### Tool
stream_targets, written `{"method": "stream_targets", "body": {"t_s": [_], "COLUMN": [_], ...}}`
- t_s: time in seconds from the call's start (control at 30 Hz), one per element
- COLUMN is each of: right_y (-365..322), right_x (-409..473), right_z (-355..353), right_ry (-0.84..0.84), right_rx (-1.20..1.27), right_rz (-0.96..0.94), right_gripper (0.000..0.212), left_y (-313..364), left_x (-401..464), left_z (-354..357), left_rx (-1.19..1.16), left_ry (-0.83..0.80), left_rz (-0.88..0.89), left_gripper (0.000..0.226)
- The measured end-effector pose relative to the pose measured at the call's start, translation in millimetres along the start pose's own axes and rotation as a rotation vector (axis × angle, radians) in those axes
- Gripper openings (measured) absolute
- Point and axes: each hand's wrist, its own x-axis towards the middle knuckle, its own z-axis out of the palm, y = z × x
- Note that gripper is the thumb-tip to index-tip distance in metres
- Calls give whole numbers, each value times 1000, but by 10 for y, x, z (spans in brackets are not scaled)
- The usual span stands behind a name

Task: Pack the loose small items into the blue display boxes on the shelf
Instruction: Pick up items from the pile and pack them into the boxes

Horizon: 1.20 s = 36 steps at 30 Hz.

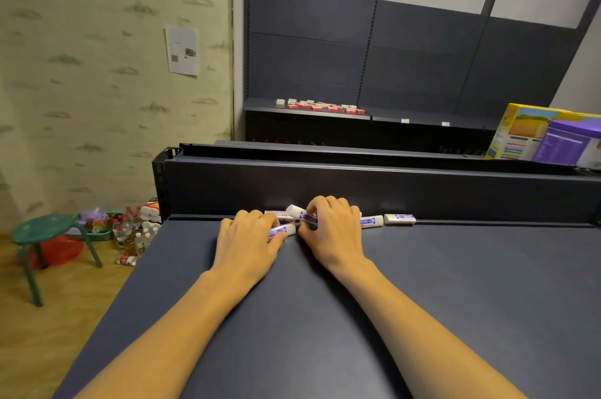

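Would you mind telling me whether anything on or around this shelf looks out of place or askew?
Yes. The small white items lie scattered at odd angles along the back edge of the shelf, around the left hand and right hand. On the floor, a bottle lies on its side beside upright ones.
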Motion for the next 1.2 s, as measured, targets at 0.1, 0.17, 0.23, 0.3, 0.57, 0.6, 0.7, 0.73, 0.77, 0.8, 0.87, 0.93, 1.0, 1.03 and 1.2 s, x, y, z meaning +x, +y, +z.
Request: {"method": "stream_targets", "body": {"t_s": [0.1,0.17,0.23,0.3,0.57,0.6,0.7,0.73,0.77,0.8,0.87,0.93,1.0,1.03,1.2], "right_y": [5,6,10,13,75,84,98,106,115,131,178,235,320,368,778], "right_x": [-53,-88,-126,-171,-385,-411,-501,-538,-581,-628,-730,-856,-964,-1010,-1301], "right_z": [-24,-43,-66,-96,-229,-250,-316,-341,-375,-412,-502,-615,-738,-809,-1260], "right_ry": [-8,-11,-6,3,25,31,53,60,67,73,84,75,68,58,67], "right_rx": [14,32,60,72,153,160,162,154,142,129,93,51,9,-12,-89], "right_rz": [-5,-6,-4,7,106,124,166,175,180,180,173,168,142,134,106], "right_gripper": [19,19,19,18,17,16,14,14,14,14,15,17,17,17,18], "left_y": [-11,-23,-32,-38,-7,10,59,78,97,121,177,247,339,397,913], "left_x": [-37,-58,-87,-127,-253,-265,-303,-311,-321,-332,-354,-396,-442,-461,-559], "left_z": [-34,-58,-83,-104,-162,-163,-154,-158,-161,-165,-176,-195,-217,-226,-248], "left_rx": [-25,-44,-73,-100,-115,-139,-294,-355,-413,-462,-529,-572,-589,-590,-602], "left_ry": [8,18,22,15,72,78,97,97,93,84,55,18,-9,-21,-17], "left_rz": [-5,-1,-6,-23,0,11,51,63,72,82,114,149,195,224,322], "left_gripper": [22,19,18,22,34,32,21,17,14,16,20,18,17,16,17]}}
